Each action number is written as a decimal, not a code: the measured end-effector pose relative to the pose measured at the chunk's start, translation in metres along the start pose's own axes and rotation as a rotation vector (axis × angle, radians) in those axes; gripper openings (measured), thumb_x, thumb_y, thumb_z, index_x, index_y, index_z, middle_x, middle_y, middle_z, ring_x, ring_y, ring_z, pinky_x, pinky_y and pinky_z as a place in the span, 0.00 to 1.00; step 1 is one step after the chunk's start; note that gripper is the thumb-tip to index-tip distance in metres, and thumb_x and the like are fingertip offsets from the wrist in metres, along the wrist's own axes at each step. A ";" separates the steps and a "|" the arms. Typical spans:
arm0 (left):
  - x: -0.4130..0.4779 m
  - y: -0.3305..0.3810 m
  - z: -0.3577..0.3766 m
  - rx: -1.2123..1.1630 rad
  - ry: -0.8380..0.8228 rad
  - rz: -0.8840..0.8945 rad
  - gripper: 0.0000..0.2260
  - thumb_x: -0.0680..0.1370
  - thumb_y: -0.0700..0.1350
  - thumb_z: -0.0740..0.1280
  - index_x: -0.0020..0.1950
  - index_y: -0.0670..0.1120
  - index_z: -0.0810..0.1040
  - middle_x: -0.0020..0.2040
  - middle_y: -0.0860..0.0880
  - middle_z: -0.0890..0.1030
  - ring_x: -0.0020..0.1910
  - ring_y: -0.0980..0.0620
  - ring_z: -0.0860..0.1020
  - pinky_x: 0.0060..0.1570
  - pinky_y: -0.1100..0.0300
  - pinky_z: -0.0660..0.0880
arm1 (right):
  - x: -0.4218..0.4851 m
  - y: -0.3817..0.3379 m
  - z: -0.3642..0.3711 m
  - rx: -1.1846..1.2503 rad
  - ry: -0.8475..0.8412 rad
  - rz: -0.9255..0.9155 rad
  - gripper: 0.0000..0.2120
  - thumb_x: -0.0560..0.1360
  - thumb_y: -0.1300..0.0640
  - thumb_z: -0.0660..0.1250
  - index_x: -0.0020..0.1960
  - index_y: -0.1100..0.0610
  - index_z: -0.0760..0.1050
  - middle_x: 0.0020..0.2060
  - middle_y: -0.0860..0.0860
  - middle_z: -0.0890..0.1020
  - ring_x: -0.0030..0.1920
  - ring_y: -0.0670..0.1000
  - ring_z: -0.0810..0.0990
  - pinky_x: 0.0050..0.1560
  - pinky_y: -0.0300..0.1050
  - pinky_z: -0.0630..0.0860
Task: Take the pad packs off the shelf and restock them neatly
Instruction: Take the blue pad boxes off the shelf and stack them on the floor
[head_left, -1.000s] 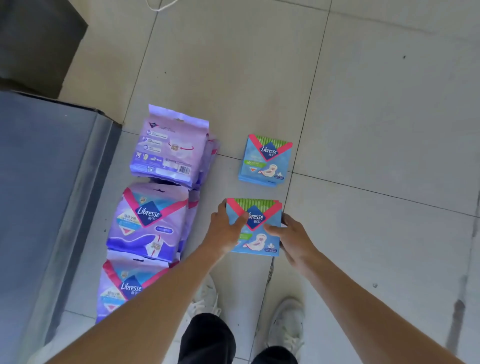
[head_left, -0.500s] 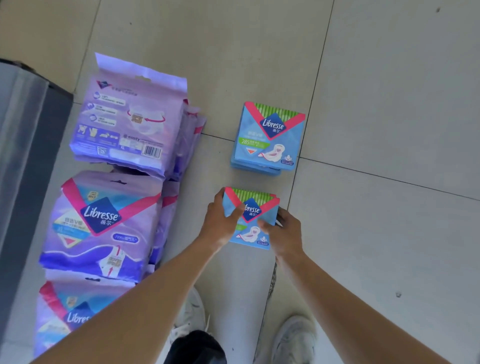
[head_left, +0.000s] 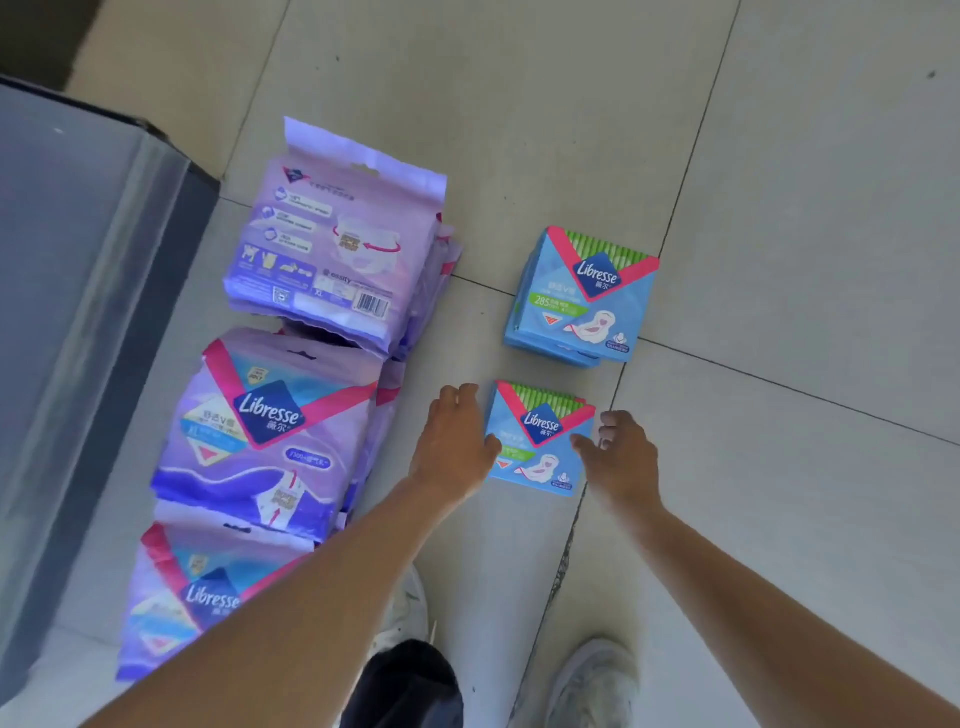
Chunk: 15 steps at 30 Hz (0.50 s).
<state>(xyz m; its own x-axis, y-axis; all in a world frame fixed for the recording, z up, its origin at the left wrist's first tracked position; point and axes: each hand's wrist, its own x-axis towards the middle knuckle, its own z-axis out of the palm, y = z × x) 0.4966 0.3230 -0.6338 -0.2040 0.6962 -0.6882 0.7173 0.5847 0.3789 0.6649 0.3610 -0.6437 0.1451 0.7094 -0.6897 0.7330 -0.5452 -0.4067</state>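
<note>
The near blue pack stack (head_left: 540, 447) lies flat on the floor (head_left: 779, 208), between the two hands. The left hand (head_left: 454, 441) rests beside its left edge and only the thumb touches it; its grip is loose, with relaxed fingers holding nothing. The right hand (head_left: 623, 457) is just beside the right edge but apart from it, its grip also loose and empty. I think the hands stand on both sides to square the stack, in line with the far blue stack (head_left: 582, 301) near behind it. The purple packs (head_left: 265, 426) lie in a row at the left, along the grey shelf (head_left: 78, 260). A white shoe (head_left: 592, 680) stands near. Nothing seems to block the blue packs.
</note>
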 end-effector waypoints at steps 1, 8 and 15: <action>-0.010 0.001 -0.007 0.030 -0.001 0.027 0.24 0.77 0.44 0.64 0.71 0.42 0.62 0.65 0.43 0.67 0.65 0.45 0.68 0.63 0.55 0.64 | -0.007 -0.007 -0.011 -0.084 -0.013 -0.082 0.19 0.75 0.59 0.68 0.64 0.62 0.71 0.58 0.59 0.78 0.59 0.58 0.76 0.56 0.46 0.70; -0.106 0.018 -0.076 0.215 0.044 0.112 0.24 0.79 0.45 0.58 0.74 0.43 0.57 0.71 0.44 0.62 0.71 0.47 0.61 0.69 0.59 0.56 | -0.092 -0.081 -0.084 -0.637 -0.212 -0.525 0.21 0.79 0.53 0.61 0.71 0.54 0.64 0.64 0.53 0.72 0.64 0.54 0.71 0.61 0.46 0.69; -0.217 0.054 -0.174 0.104 0.196 -0.046 0.23 0.79 0.45 0.60 0.73 0.44 0.59 0.71 0.45 0.63 0.69 0.47 0.64 0.60 0.53 0.70 | -0.201 -0.166 -0.152 -0.873 -0.237 -0.746 0.21 0.79 0.52 0.60 0.71 0.54 0.64 0.62 0.54 0.73 0.63 0.56 0.71 0.56 0.48 0.71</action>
<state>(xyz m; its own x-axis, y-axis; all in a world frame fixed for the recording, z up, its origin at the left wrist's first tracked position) 0.4638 0.2761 -0.3557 -0.3560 0.7433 -0.5663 0.7673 0.5784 0.2769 0.6146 0.3772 -0.3468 -0.5732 0.5730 -0.5858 0.8050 0.5272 -0.2720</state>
